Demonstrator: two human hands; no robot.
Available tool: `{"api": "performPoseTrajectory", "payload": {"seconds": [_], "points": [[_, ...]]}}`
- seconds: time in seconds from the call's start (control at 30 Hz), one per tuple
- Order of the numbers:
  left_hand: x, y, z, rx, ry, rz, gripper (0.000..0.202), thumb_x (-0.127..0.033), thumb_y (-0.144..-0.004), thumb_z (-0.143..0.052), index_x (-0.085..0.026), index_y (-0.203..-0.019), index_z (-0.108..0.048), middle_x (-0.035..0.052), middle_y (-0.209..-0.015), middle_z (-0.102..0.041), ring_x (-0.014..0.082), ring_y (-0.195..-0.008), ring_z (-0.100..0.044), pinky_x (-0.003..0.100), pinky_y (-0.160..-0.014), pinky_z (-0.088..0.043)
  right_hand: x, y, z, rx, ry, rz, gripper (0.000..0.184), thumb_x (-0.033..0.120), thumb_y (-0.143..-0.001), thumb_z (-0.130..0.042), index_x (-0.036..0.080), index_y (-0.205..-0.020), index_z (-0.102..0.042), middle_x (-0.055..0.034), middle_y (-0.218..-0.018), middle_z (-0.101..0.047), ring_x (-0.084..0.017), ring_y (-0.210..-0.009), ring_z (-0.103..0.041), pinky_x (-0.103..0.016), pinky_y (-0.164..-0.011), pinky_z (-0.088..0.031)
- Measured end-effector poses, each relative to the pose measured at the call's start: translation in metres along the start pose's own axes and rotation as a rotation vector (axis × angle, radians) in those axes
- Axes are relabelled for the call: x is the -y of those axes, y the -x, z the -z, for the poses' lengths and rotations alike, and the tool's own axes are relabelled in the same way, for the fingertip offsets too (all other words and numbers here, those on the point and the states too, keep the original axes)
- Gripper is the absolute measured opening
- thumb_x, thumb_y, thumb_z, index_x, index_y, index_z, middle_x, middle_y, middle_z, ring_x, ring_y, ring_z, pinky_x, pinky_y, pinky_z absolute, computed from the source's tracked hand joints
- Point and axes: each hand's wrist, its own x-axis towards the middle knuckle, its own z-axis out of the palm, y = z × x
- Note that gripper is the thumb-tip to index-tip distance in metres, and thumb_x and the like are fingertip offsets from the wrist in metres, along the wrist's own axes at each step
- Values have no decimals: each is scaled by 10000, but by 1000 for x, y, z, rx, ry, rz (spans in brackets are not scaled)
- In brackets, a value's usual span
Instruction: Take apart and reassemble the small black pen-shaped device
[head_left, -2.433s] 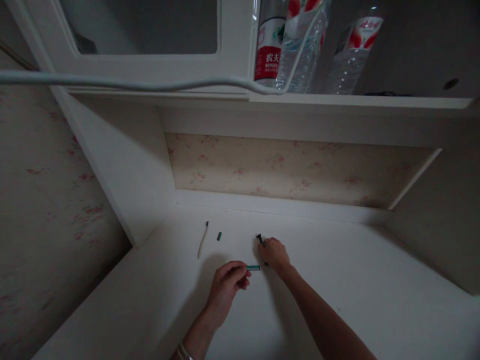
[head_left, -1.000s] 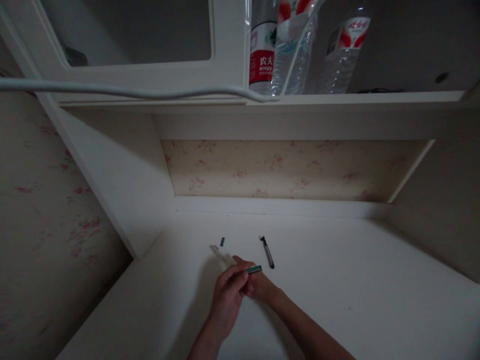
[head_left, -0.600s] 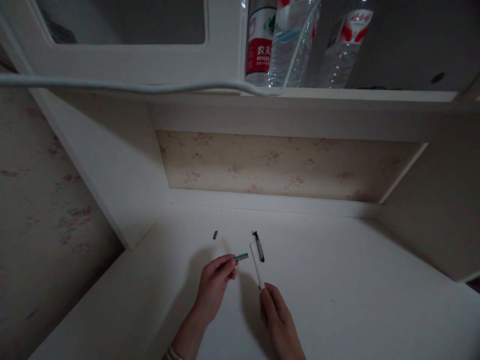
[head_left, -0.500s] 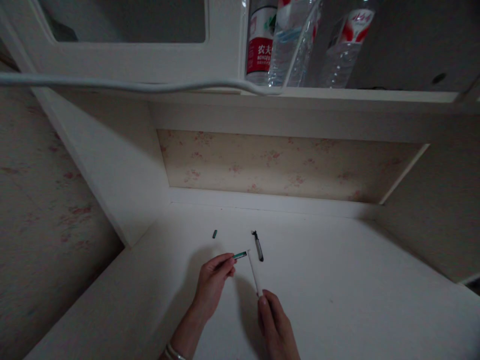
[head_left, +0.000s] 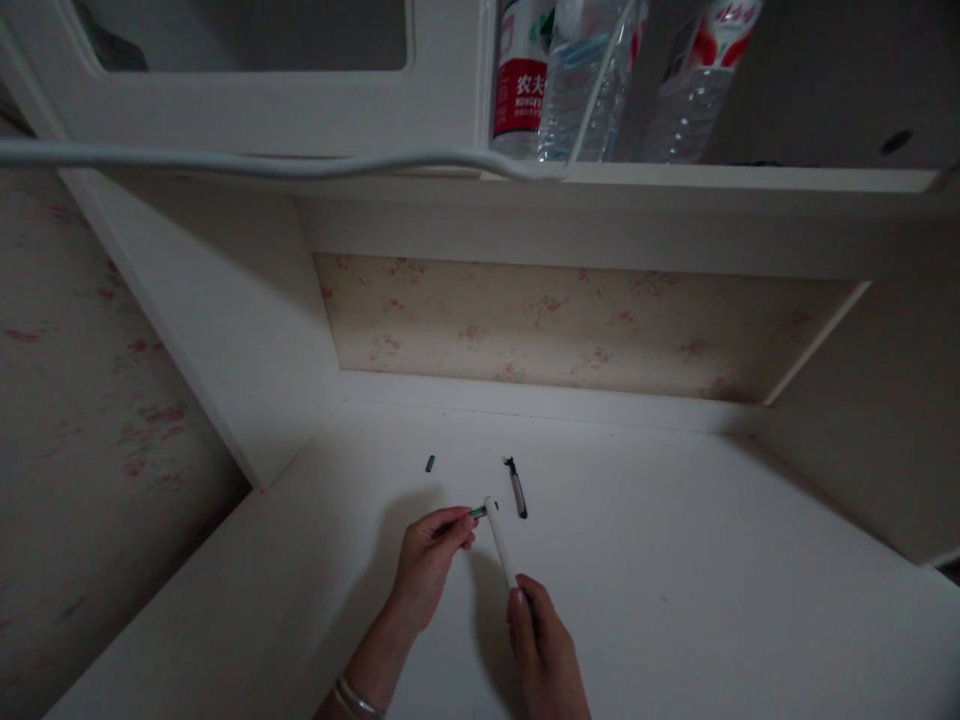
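Note:
Between the thumb and fingers of my left hand (head_left: 433, 560) is pinched a short, narrow green-and-dark strip (head_left: 478, 512), pointing right. My right hand (head_left: 546, 640) is closed around the lower end of a slim white stick-like tool (head_left: 501, 548). The tool's upper tip overlaps the strip's far end in view; I cannot tell whether they touch. Just behind the tool, a thin black-and-grey piece (head_left: 518, 490) with a small hooked end lies on the white desk (head_left: 675, 540). A tiny dark green piece (head_left: 430, 464) lies farther back, to the left.
Above the desk runs a shelf (head_left: 750, 178) with plastic bottles (head_left: 521, 95) standing on it. A pale cable (head_left: 300, 165) crosses in front of the shelf edge. White side panels (head_left: 225, 330) and a flowered back wall (head_left: 555, 320) enclose the desk.
The white tool has shifted slightly left, and its tip now overlaps the end of the green strip. My left hand has hardly moved. The view has tilted slightly.

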Motion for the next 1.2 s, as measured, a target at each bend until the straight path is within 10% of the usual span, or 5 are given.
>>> {"api": "performPoseTrajectory", "payload": {"seconds": [1.2], "points": [[-1, 1, 0, 8, -56, 12, 249, -292, -659, -755, -122, -840, -728, 56, -714, -660, 115, -632, -521, 229, -611, -415, -3, -1, -2, 125, -9, -2, 440, 538, -884, -416, 161, -991, -614, -34, -698, -609, -172, -631, -564, -232, -581, -456]]}}
